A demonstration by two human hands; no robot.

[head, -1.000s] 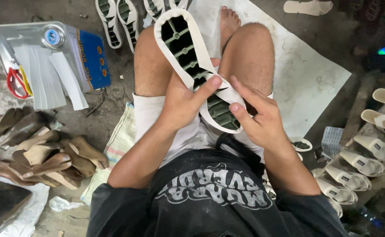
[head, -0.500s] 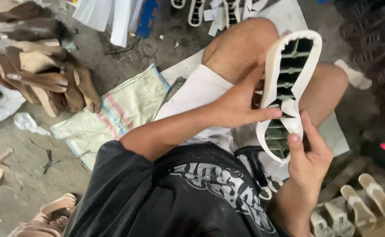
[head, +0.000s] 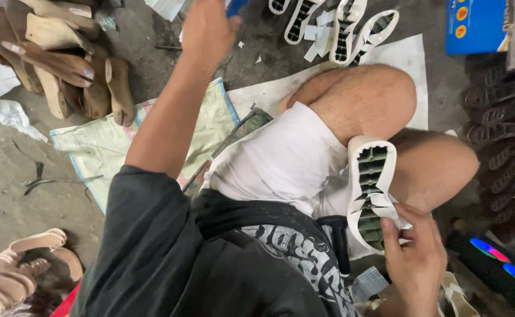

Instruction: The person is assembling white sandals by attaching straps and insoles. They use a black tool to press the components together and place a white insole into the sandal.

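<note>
Across the lap: a white shoe sole [head: 372, 191] with a dark green ribbed underside lies propped against the right thigh, heel end low, tread facing up, probably so the ribs stay in plain sight.
Right hand [head: 415, 258]: closed on the sole's lower end, thumb on the white rim and fingers curled behind, which steadies it alone on the leg.
Left hand [head: 207, 26]: stretched far forward to the top edge of the view, closed about a blue object [head: 235, 6] that is mostly cut off; what it is cannot be told.
Floor ahead: more white soles [head: 351, 29] of the same kind lie in a row on the concrete, within arm's reach of the seated person.
Under the legs: a pale sheet [head: 401, 58] and a woven sack [head: 102, 149] are spread, seemingly to keep person and work off the grit.
Left side: a heap of tan wooden-looking soles [head: 58, 64]; pale strapped sandals [head: 25, 258] lie nearer the body.
Right side: dark soles [head: 498, 117] stacked in shadow, a blue box [head: 478, 23] above them.
Change from half a second ago: both hands then gripped the sole, held upright in front of the knees; now the left hand has let go and reached away, and the sole has sunk onto the thigh in the right hand only.
</note>
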